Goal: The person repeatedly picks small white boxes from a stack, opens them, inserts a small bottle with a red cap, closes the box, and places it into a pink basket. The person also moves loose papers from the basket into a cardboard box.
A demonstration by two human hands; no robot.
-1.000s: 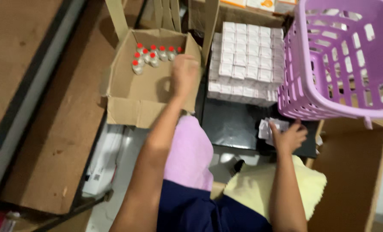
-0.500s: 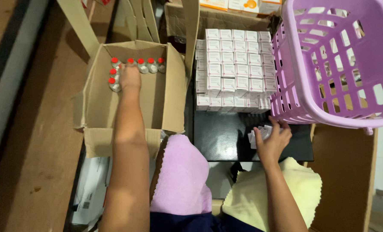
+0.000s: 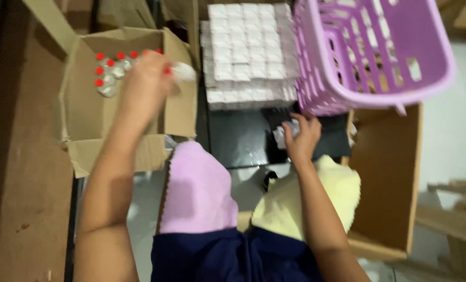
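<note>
Fingers of the left hand (image 3: 146, 83) pinch a red-capped vial (image 3: 179, 71) over the cardboard box (image 3: 81, 112) (blurred); right hand (image 3: 302, 137) grips small white packets (image 3: 284, 133).

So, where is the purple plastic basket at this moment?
In the head view the purple plastic basket is at the upper right, tilted, just right of the stacked white cartons and above the right hand.

Vials (image 3: 107, 78) sit in the cardboard box (image 3: 81, 115) on the left, stacked cartons (image 3: 246, 49) right of it, basket (image 3: 369, 52) further right, above the tray (image 3: 243, 138).
</note>
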